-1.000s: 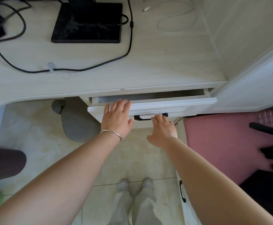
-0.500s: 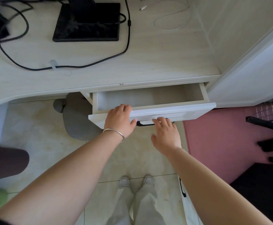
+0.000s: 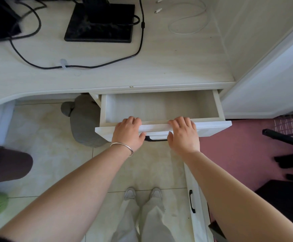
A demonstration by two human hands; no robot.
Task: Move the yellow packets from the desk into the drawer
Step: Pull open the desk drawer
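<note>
The drawer (image 3: 159,107) is standing open below the front edge of the desk (image 3: 159,67), toward its right end, and its floor is showing bare. The left hand (image 3: 127,132) and the right hand (image 3: 183,135) are gripping the top edge of the drawer front, one on each side of the black handle (image 3: 155,139). The fingers (image 3: 131,120) of each hand are lying close together and curling over the edge into the drawer, and the thumbs are resting on the outer face.

No yellow packets are showing in this view. The visible desk is carrying only a black monitor base (image 3: 98,23), a black cable (image 3: 107,64) and a white cable (image 3: 189,23).

The step in hand is judged to be opening the drawer. Equal force from both hands is keeping the front square to its runners. The opening already looks deep enough for loading, so releasing the front and locating the packets is likely the next requirement. Fingers should be cleared from inside the edge first.
</note>
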